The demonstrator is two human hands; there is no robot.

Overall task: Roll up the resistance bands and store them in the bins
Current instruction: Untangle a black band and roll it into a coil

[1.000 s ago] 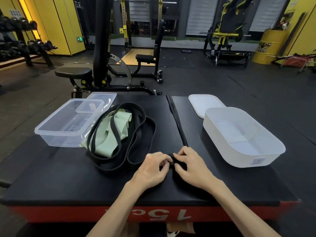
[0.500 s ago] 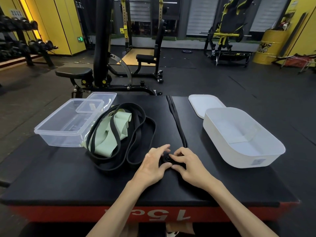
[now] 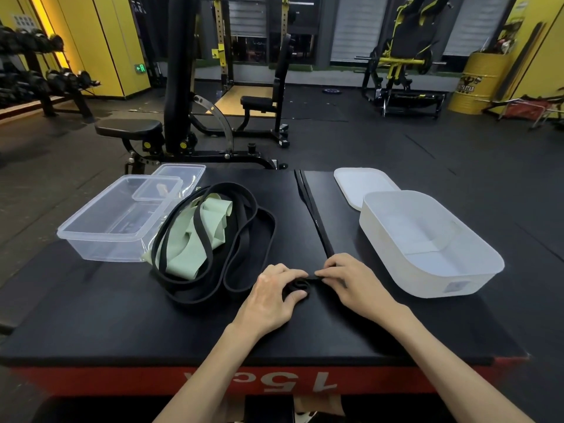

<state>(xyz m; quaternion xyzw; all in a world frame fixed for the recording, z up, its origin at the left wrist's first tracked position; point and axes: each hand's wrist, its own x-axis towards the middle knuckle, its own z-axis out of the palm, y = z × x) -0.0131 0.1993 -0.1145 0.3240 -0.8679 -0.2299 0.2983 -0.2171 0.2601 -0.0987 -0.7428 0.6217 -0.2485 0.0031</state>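
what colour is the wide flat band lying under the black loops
Pale sage green: the wide flat rubber band shows best in the head view.

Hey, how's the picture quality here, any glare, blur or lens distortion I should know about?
Head view: sharp around the left hand and right hand; the wide-angle lens bows the platform edge and tilts the yellow walls; the black band barely separates from it; a bright light strip glows upper left.

Behind the black platform (image 3: 91,315) stand a weight bench (image 3: 128,128) and a yellow barrel (image 3: 471,83).
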